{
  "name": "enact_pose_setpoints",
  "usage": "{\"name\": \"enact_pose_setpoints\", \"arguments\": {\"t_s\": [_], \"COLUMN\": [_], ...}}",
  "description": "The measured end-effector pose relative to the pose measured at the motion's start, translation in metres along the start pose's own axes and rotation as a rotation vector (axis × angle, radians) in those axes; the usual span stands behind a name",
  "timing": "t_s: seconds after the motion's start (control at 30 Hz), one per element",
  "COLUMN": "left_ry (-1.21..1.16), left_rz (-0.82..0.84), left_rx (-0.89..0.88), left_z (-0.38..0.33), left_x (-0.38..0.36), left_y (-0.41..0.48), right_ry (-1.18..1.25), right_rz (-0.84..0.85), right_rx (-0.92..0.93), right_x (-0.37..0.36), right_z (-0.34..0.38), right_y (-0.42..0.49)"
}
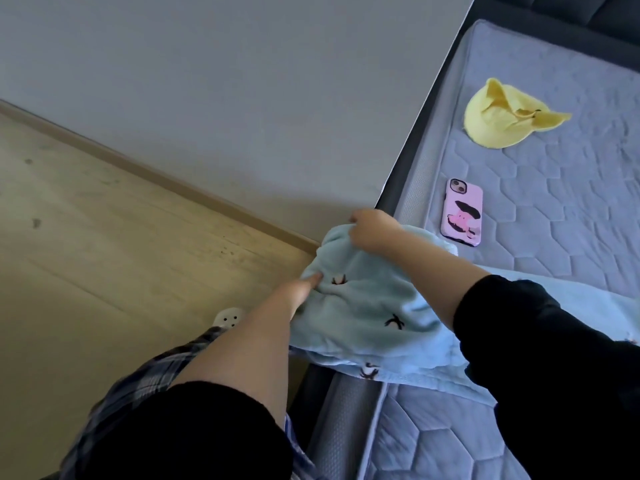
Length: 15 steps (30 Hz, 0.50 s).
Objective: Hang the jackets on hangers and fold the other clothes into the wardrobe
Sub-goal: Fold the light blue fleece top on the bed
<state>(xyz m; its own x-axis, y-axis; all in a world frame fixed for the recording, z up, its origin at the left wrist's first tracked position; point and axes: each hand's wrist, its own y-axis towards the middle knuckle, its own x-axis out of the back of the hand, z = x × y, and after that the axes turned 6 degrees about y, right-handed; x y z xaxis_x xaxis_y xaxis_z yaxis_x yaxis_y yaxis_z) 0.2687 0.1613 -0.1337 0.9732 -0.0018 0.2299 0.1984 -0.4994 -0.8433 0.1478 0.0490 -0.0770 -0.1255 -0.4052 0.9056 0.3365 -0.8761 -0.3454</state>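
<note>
As the blue garment (363,306) lies over the mattress (554,237) corner, half past its edge, the right hand (372,230) grips its far edge and the left hand (304,284) pinches its side (thumb on top), probably to fold it. The phone (462,211), farther in on the mattress, leaves some room.

Black sleeves (554,341), blue plaid trousers (138,382), perhaps a white clog (228,318).
</note>
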Motion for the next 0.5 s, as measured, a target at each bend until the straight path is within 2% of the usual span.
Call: {"name": "enact_pose_setpoints", "arguments": {"t_s": [0.1,0.23,0.3,0.37,0.43,0.5], "left_ry": [0.003,-0.085,-0.053,-0.019,-0.033,-0.065], "left_rz": [0.132,0.271,0.298,0.321,0.330,0.337], "left_rx": [0.061,-0.077,-0.114,-0.124,-0.117,-0.095], "left_z": [0.009,0.016,0.019,0.021,0.019,0.017], "left_x": [0.009,0.029,0.035,0.037,0.040,0.044], "left_y": [0.005,0.015,0.011,0.006,0.005,0.003], "right_ry": [-0.022,0.000,0.079,0.173,0.343,0.348], "right_rz": [0.078,0.149,0.198,0.137,-0.055,-0.176], "right_rx": [-0.034,-0.103,-0.074,-0.082,-0.156,-0.196], "right_x": [-0.015,-0.025,-0.023,-0.017,-0.009,-0.007], "right_z": [0.007,0.019,0.031,0.037,0.031,0.022], "right_y": [0.019,0.040,0.046,0.053,0.060,0.063]}}
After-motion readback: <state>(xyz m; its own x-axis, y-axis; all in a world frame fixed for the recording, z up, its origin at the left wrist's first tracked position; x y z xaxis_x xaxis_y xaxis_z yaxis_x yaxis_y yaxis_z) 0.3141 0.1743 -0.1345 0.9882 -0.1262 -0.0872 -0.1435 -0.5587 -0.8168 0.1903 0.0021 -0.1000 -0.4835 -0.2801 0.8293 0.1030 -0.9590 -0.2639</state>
